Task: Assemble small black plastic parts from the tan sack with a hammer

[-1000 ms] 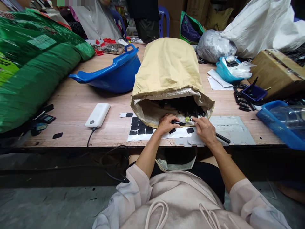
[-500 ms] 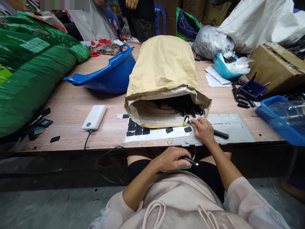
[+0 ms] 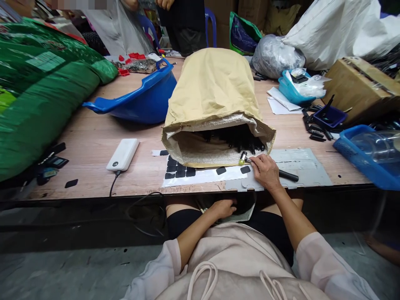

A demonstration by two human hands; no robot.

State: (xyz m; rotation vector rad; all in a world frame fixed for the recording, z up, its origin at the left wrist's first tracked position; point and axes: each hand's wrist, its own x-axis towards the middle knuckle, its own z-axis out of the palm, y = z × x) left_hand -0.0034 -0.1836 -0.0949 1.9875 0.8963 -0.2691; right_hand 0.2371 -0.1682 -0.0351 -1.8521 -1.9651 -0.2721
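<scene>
Hammer [image 3: 288,175] crosswise (head [image 3: 243,158] leftward)

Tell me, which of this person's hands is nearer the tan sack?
Right. The right hand grips a hammer just in front of the tan sack; the left hand is farther off, down below the tabletop.

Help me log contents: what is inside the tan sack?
Black pieces lie bunched inside the tan sack, toward the picture's right. It covers whatever lies deeper, so that cannot be seen.
</scene>
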